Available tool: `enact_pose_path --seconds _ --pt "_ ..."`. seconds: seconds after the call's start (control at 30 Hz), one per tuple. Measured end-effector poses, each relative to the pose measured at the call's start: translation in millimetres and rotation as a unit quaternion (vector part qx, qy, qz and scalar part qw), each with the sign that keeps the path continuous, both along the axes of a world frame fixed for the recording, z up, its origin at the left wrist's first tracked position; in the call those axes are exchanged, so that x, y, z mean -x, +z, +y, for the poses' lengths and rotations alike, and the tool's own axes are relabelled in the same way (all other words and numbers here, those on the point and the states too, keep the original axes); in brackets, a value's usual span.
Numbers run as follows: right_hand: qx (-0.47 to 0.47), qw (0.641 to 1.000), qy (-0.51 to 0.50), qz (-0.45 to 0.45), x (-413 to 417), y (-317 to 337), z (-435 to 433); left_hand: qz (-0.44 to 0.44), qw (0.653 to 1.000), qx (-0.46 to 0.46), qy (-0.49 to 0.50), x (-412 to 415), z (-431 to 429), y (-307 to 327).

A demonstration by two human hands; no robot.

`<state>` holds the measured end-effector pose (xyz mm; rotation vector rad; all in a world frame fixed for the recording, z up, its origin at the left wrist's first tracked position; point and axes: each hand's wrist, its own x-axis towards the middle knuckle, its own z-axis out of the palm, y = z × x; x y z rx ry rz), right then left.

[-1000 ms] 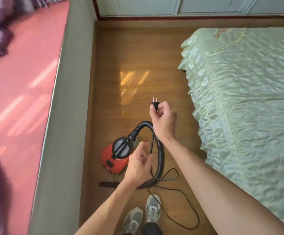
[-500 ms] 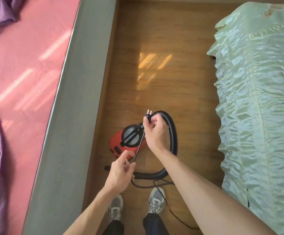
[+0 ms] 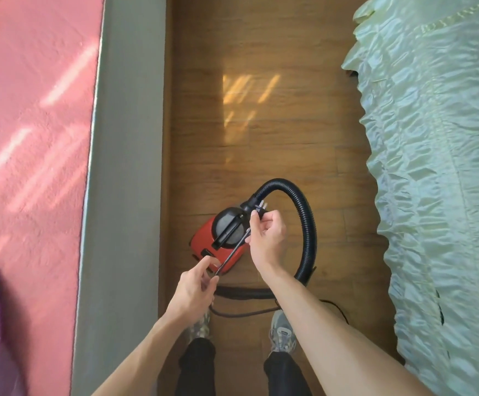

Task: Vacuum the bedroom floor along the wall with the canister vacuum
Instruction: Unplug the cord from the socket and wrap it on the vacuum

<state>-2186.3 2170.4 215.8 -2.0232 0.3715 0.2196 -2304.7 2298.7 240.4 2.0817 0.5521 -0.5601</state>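
Cord stretched between my hands, above the red canister vacuum [image 3: 218, 247].

My right hand [image 3: 266, 235] pinches the black two-pin plug [image 3: 259, 208] at twelve o'clock; my left hand [image 3: 195, 287] pinches the thin black cord [image 3: 232, 252].

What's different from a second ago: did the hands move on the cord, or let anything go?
The right hand, gripping the plug, has come down from out over the floor to just above the red vacuum. The left hand has dropped nearer the shoes, pinching the cord, now taut between them. Nothing was released; the vacuum and hose have not shifted.

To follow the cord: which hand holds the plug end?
The right hand: the plug sticks out above it. The left hand pinches the cord lower.
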Motion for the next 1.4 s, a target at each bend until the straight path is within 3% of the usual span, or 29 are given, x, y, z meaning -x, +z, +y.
enact_pose_path --seconds 0.27,0.53,1.07,1.4 --pt "0.019 0.998 -0.059 0.027 12.6 -31.2 40.3 -0.001 0.997 0.027 -0.066 -6.0 56.9 -41.0" --pt "0.036 0.995 -0.080 0.047 15.1 -60.6 38.4 -0.012 0.995 0.052 -0.084 -9.1 55.7 -80.3" --pt "0.031 0.996 -0.011 0.083 -33.9 -226.9 38.1 -0.006 0.999 0.032 -0.010 -26.3 38.8 -232.9" --pt "0.048 0.996 -0.010 0.068 -45.4 -255.0 40.7 -0.016 0.999 0.034 0.015 -31.6 40.1 -253.3"
